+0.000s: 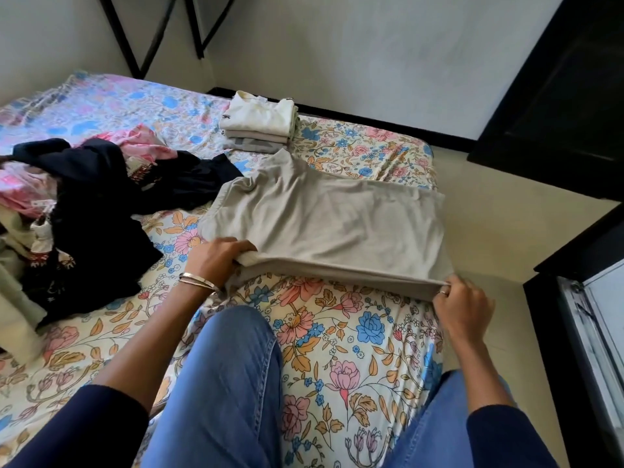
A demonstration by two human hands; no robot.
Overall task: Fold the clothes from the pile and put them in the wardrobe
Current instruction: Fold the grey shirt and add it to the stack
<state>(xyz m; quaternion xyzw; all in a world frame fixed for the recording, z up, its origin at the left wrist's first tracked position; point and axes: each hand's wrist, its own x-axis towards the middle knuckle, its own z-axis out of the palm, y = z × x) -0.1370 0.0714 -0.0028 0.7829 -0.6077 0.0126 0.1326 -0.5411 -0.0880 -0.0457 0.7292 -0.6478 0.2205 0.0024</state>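
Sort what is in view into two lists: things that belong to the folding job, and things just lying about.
Part of the job:
beige shirt, gripped along its near edge by the left hand and the right hand
folded stack
unfolded pile

Just there:
floral bedsheet
pink and blue blanket
black frame on the wall

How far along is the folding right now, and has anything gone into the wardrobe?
Done: a small stack of folded clothes sits at the far edge of the bed. In hand: the left hand and right hand each grip the near edge of a beige T-shirt spread flat, mid-fold. Left: the unfolded pile of dark and pink clothes, then moving everything to the wardrobe; nothing visibly stored yet.
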